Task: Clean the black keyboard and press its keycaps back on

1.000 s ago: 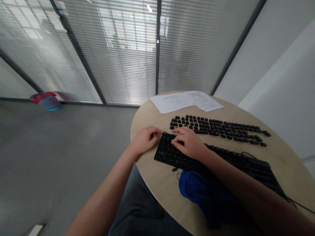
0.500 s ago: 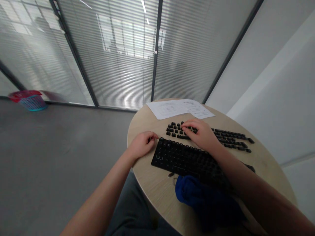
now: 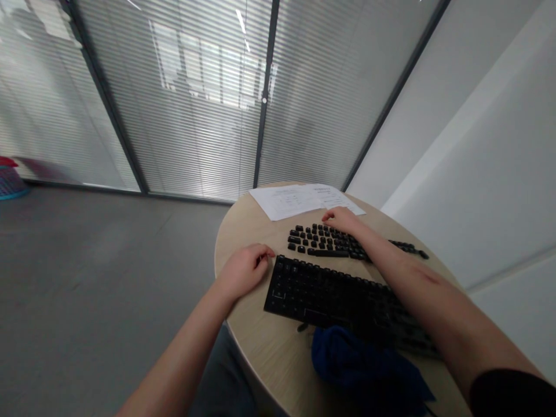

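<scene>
A black keyboard base (image 3: 321,289) lies aslant on the round wooden table, with a row of keycaps along its far edge. My left hand (image 3: 247,269) rests on the tabletop by the base's far left corner. Its fingers are curled against the thumb, and whatever they may hold is hidden. Beyond the base, loose black keycaps (image 3: 319,238) are laid out in rows. Over the far side of those rows is my right hand (image 3: 343,219), its fingers bent together. Anything between its fingertips is too small to make out. My right forearm covers part of the rows and the base.
White printed sheets (image 3: 299,200) lie at the table's far edge. A bunched blue cloth (image 3: 347,359) sits in front of the base, close to a small dark piece (image 3: 302,327). On the floor at far left stands a basket (image 3: 11,182); glass panels with blinds rise behind.
My right hand has moved from the near left keycaps to the far side of the rows, close to the papers. My left hand stays by the base's corner. The camera view has shifted.
</scene>
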A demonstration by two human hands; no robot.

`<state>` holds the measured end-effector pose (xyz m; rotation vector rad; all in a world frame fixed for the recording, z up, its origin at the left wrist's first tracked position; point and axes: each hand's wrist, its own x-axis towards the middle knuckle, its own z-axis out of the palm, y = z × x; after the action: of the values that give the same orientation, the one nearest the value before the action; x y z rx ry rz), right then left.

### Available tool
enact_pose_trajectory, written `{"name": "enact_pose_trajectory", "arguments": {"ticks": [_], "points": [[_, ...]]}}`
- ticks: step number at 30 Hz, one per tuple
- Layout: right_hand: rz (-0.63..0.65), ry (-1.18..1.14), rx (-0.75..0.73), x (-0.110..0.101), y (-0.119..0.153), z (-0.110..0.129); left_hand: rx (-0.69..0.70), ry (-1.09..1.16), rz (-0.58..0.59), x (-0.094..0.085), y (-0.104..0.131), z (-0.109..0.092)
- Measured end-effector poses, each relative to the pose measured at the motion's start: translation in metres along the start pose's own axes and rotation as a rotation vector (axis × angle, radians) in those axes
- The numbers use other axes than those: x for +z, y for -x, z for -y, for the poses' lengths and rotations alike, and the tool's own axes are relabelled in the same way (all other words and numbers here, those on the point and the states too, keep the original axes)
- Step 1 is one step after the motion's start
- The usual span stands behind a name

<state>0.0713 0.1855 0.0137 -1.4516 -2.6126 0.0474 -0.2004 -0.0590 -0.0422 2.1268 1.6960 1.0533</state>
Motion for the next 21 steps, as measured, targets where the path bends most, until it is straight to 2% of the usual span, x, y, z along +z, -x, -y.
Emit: {"name": "enact_pose_trajectory", "arguments": {"ticks": [12, 17, 21], "points": [[0.141, -0.067, -0.122, 0.018, -0.027, -0.004, -0.004, -0.047, 0.074, 0.0, -0.003, -0.001], [0.12, -0.081, -0.133, 0.023, -0.031, 0.002, -0.001, -0.049, 0.068, 0.0, -0.003, 0.0], [0.061, -0.087, -0.128, 0.018, -0.032, 0.012, 0.004, -0.045, 0.063, 0.002, -0.003, 0.001]]}}
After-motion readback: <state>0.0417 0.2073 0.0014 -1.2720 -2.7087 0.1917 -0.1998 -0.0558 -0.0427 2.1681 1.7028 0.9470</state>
